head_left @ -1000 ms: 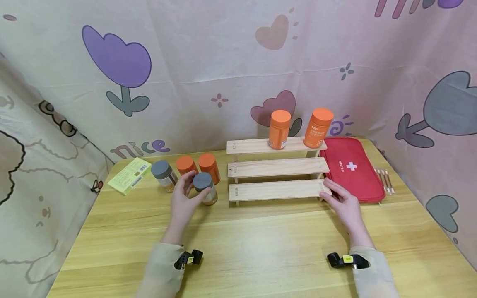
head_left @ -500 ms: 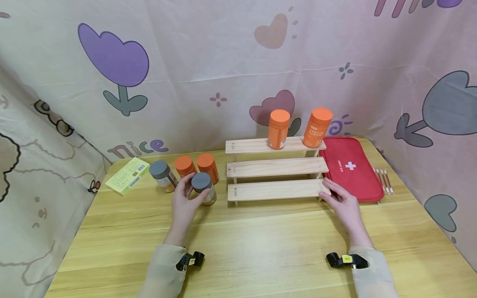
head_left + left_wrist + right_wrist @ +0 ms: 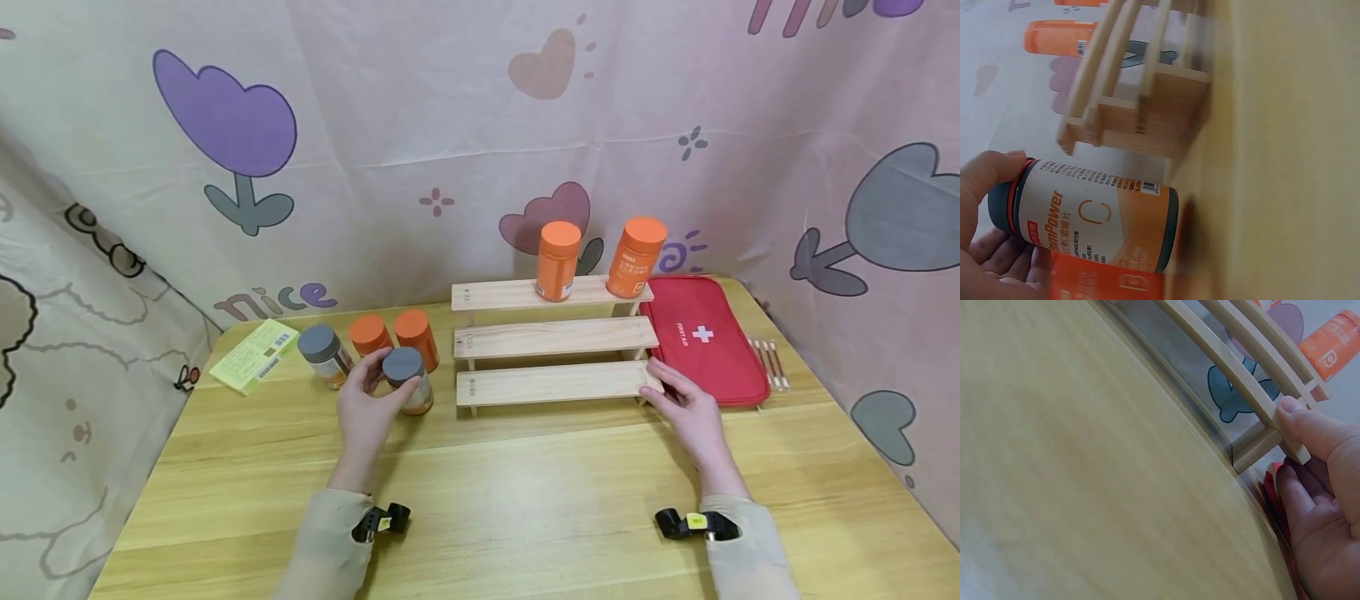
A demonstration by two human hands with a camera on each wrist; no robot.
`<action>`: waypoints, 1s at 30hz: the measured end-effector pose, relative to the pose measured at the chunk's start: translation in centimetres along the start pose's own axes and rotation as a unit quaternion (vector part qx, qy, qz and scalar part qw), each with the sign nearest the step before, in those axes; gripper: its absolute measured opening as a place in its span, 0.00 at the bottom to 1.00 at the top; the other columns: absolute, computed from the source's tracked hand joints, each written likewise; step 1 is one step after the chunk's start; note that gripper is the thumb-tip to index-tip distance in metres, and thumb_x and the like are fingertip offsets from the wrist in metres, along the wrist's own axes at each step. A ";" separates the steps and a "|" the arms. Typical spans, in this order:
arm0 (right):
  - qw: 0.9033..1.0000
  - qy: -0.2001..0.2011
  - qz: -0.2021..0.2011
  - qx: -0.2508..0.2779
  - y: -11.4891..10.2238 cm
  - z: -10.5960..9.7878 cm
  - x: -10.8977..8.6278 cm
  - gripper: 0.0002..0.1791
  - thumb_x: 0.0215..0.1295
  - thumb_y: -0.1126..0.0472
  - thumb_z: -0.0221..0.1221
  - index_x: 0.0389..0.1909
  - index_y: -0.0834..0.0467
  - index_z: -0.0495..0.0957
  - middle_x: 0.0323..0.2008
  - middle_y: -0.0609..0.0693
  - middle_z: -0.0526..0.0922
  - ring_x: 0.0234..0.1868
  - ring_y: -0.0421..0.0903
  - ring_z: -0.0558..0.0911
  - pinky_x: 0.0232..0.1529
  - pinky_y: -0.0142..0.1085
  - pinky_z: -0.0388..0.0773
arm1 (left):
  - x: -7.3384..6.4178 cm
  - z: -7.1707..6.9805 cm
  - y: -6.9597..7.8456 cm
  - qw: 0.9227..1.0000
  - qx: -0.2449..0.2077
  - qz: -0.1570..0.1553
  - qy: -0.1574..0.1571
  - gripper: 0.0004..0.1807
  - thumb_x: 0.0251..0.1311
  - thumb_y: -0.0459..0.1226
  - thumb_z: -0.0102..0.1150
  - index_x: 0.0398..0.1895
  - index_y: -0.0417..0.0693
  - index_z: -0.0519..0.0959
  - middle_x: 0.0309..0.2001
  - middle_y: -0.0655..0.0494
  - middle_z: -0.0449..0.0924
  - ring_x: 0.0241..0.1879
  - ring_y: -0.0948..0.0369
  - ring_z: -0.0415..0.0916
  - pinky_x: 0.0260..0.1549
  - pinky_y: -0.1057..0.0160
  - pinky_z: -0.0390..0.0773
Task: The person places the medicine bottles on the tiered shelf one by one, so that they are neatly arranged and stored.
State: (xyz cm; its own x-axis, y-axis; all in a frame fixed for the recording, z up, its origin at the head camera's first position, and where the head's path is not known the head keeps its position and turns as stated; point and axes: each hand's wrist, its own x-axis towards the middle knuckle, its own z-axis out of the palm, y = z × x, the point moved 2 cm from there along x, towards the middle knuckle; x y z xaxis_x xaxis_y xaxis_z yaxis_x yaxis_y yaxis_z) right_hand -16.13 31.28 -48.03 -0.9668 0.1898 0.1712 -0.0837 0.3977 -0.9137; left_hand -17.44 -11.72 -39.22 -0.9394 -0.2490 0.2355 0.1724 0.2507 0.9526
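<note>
My left hand [image 3: 365, 410] holds a grey-lidded pill bottle [image 3: 417, 396] by its lid, thumb on the near side. In the left wrist view that pill bottle [image 3: 1100, 212] shows a white and orange label with a large C. Its base is close to the table; I cannot tell whether it touches. Just behind stand two orange bottles [image 3: 417, 339], and another grey-lidded bottle [image 3: 326, 357] is to their left. My right hand [image 3: 690, 414] pinches the right end of the lowest step of a three-tier wooden shelf [image 3: 551, 385], with the thumb [image 3: 1294, 406] on top.
Two more orange bottles [image 3: 558, 260] stand on the shelf's top tier. A red first aid pouch [image 3: 705, 358] lies against the shelf's right side, with cotton swabs [image 3: 770, 365] beyond it. At the far left lies a yellow-green box [image 3: 255, 356]. A patterned cloth hangs behind the table.
</note>
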 end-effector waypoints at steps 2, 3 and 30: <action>1.000 0.001 -0.001 0.003 0.0 0.0 0.0 0.28 0.62 0.55 0.64 0.62 0.61 0.73 0.64 0.53 0.70 0.62 0.32 0.67 0.54 0.16 0.66 | 0.4 -0.1 -0.2 1.000 -0.011 0.008 0.003 0.31 0.43 0.25 0.74 0.55 0.32 0.74 0.51 0.40 0.77 0.49 0.53 0.74 0.55 0.62 0.74; 1.000 0.001 -0.001 0.004 0.0 0.0 0.0 0.28 0.62 0.55 0.64 0.62 0.61 0.73 0.64 0.54 0.70 0.62 0.31 0.67 0.54 0.16 0.66 | 0.7 -0.1 -0.2 1.000 -0.017 0.013 0.004 0.32 0.42 0.26 0.74 0.55 0.33 0.75 0.51 0.42 0.77 0.49 0.54 0.75 0.54 0.65 0.74; 1.000 0.000 -0.001 0.011 -0.3 0.1 0.0 0.28 0.62 0.57 0.64 0.62 0.60 0.73 0.64 0.56 0.70 0.65 0.40 0.67 0.55 0.17 0.66 | 8.6 6.3 8.3 0.995 -0.040 0.057 -0.074 0.32 0.44 0.38 0.76 0.56 0.45 0.77 0.51 0.53 0.78 0.50 0.60 0.75 0.54 0.66 0.74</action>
State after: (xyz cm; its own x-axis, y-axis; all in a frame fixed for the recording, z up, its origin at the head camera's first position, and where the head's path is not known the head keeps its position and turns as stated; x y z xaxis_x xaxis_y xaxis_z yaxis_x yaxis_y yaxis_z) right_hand -16.13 31.09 -47.81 -0.9666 0.1890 0.1731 -0.0908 0.3787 -0.9210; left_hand -25.94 -5.89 -30.51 -0.9448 -0.0819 0.3171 0.2972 0.1923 0.9352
